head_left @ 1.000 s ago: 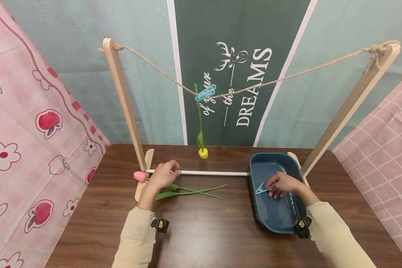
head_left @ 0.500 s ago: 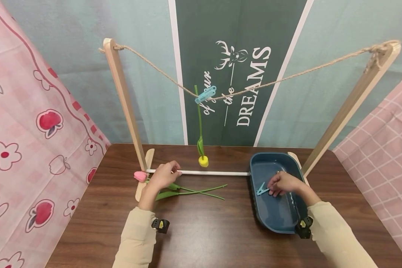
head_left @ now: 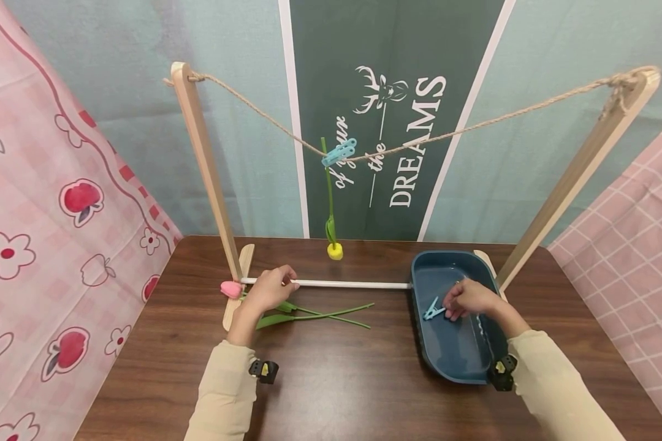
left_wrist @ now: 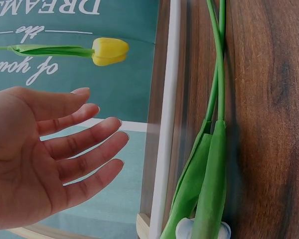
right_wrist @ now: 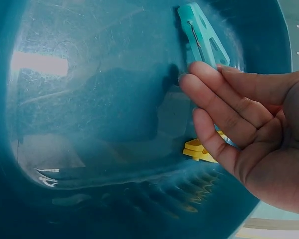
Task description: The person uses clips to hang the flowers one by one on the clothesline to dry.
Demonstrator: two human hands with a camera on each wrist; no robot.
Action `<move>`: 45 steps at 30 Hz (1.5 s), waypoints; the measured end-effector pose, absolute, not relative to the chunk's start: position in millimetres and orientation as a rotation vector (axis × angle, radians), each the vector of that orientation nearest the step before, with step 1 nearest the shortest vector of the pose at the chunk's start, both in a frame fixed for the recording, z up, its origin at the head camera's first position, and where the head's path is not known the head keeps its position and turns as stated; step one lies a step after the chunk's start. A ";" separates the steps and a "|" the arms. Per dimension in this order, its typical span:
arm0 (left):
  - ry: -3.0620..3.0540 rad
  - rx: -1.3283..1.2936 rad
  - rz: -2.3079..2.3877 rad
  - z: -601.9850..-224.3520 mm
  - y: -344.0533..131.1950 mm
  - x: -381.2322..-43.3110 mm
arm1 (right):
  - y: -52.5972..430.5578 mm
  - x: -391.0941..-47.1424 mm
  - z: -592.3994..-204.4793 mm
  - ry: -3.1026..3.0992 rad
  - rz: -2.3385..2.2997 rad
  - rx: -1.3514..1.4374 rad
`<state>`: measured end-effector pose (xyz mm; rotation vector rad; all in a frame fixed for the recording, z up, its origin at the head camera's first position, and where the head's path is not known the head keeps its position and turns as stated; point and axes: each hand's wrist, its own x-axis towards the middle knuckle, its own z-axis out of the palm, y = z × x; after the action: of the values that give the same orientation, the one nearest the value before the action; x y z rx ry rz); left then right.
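My right hand (head_left: 471, 299) is inside the dark blue basin (head_left: 423, 343), pinching a light blue clothespin (right_wrist: 204, 37) between thumb and fingers. A yellow clothespin (right_wrist: 199, 151) lies in the basin, partly hidden by that hand in the right wrist view. My left hand (head_left: 269, 289) hovers with loosely bent fingers and holds nothing. Crossed green tulip stems (head_left: 331, 316) lie on the table beside it, with a pink tulip head (head_left: 231, 290) at the left. In the left wrist view a pale bloom (left_wrist: 185, 228) shows behind the leaves.
A yellow tulip (head_left: 334, 251) hangs head down from a sagging rope (head_left: 458, 133), held by a blue clothespin (head_left: 339, 152). Wooden posts (head_left: 206, 165) carry the rope, and a white rod (head_left: 353, 284) runs low between them. Patterned cloths surround the table (head_left: 331, 380).
My right hand has shifted slightly to the right, and the light blue clothespin has moved with it. The hanging tulip has bobbed down and back up. My left hand stays nearly still.
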<state>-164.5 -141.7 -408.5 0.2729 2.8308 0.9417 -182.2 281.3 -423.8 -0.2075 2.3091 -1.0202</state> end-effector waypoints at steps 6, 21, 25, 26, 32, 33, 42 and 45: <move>2.829 0.275 0.938 -409.1 -141.6 -164.3 | 283.4 -183.5 -423.2 2.293 -1.034 -0.212; 2.821 0.291 0.955 -407.5 -140.4 -162.7 | 283.1 -184.9 -411.0 2.306 -1.098 -0.185; 2.827 0.303 0.956 -405.9 -139.4 -162.3 | 284.2 -186.2 -406.6 2.318 -1.108 -0.190; 2.828 0.305 0.955 -405.3 -139.1 -162.0 | 284.5 -186.6 -405.2 2.328 -1.101 -0.199; 2.826 0.325 0.969 -402.0 -137.2 -160.7 | 283.0 -189.1 -393.7 2.360 -1.101 -0.215; 2.825 0.327 0.972 -401.3 -136.7 -160.4 | 282.3 -189.5 -391.3 2.359 -1.105 -0.217; 2.835 0.362 0.954 -400.0 -129.4 -159.8 | 277.0 -192.7 -374.0 2.368 -1.104 -0.257; 2.829 0.363 0.955 -400.2 -126.8 -159.8 | 275.2 -193.4 -371.5 2.387 -1.090 -0.262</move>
<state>-159.8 -126.8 -400.2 0.3625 2.8285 0.9553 -193.4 275.2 -371.5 -0.2621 2.3874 -1.0897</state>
